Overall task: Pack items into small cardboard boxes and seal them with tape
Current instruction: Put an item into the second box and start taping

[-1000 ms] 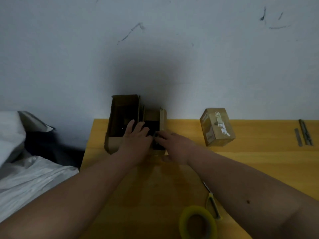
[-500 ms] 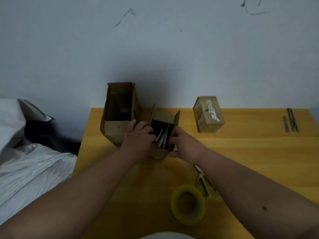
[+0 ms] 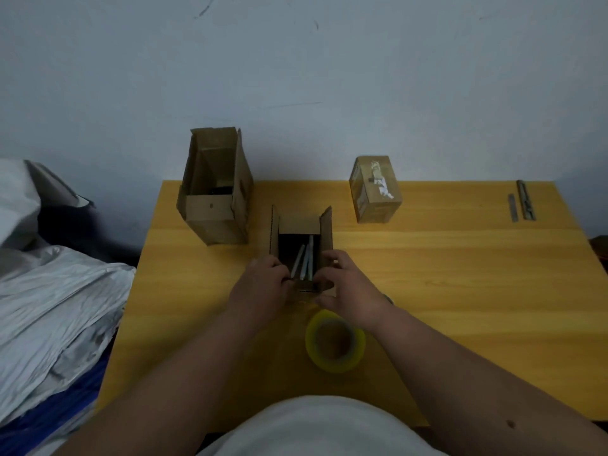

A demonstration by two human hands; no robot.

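While a taller open carton (image 3: 215, 195) stands at the table's left, the left hand (image 3: 263, 284) and right hand (image 3: 345, 284) grip the small open box (image 3: 301, 232) of pale sticks (image 3: 304, 258) at centre. Packing looks finished. Next, likely fold its flaps and reach the tape roll (image 3: 335, 345) just in front, with a sealed box (image 3: 376, 189) farther right.

Both forearms reached forward — left hand (image 3: 263, 280) and right hand (image 3: 348, 287) close together, fingers curled inward, gripping.

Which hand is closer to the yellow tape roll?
Right. The right hand is just above the tape roll, holding the open box; the left hand is farther left.
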